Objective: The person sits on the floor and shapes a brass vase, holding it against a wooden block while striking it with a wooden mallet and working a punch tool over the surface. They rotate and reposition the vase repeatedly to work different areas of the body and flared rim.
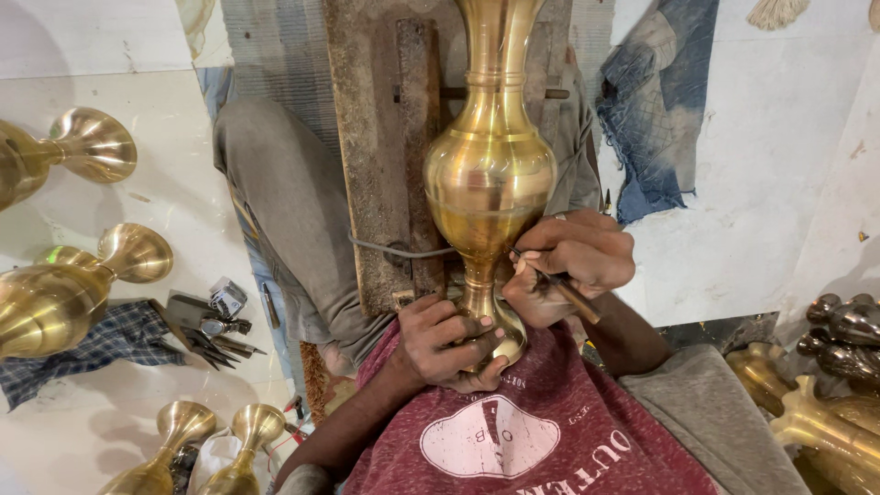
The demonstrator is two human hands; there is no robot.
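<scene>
A: What does each hand hold?

B: The left hand (449, 341) is closed around the foot of the brass vase (489, 174), which lies on the wooden board (380, 156) and points away from the person. The right hand (568, 264) is just beside the left one, with fingers pinched on a thin engraving tool (561, 286). Its tip touches the lower belly of the vase.

A: How much of the work is done?

B: I judge that it is only starting. The surface I can see is smooth and shiny, without pattern; the far side is hidden.

A: And around the hands?

B: Left of the left hand stand more brass vases (69, 293) and some small tools (215, 335) on a checked cloth (101, 344). Right of the right hand lies a blue rag (655, 110).
</scene>
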